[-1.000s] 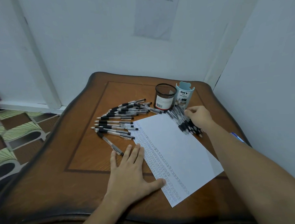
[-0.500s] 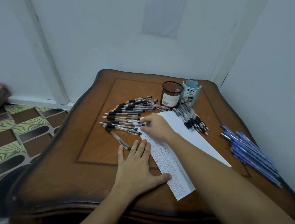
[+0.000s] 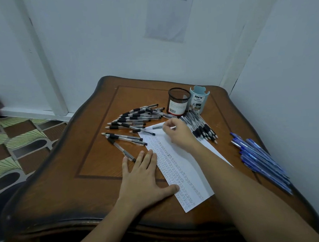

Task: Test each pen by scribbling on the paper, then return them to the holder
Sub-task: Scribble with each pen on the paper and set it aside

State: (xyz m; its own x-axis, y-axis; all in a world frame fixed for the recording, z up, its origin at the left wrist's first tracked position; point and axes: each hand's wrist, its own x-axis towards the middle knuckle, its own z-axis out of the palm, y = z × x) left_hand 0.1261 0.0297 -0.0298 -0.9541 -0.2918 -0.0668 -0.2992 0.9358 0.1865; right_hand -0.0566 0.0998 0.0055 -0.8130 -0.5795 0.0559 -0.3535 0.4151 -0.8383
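Note:
A white paper (image 3: pixel 191 167) with rows of small scribbles lies on the wooden table (image 3: pixel 94 160). My left hand (image 3: pixel 144 178) lies flat, pressing the paper's left edge. At the paper's top end my right hand (image 3: pixel 177 133) pinches a black pen (image 3: pixel 158 127) that lies almost level just above the sheet. A spread of black pens (image 3: pixel 133 122) lies left of the paper, and another bunch of black pens (image 3: pixel 201 126) lies to its right. A black mesh holder (image 3: pixel 179 101) and a light-blue holder (image 3: pixel 199 100) stand behind them.
A pile of blue pens (image 3: pixel 259 156) lies near the table's right edge, close to the wall. The table stands in a corner with walls behind and to the right. Patterned floor tiles (image 3: pixel 19 145) show on the left.
My right hand went from the right-hand pen bunch across to the left spread, then lifted a black pen toward the paper's top. The left hand stayed put.

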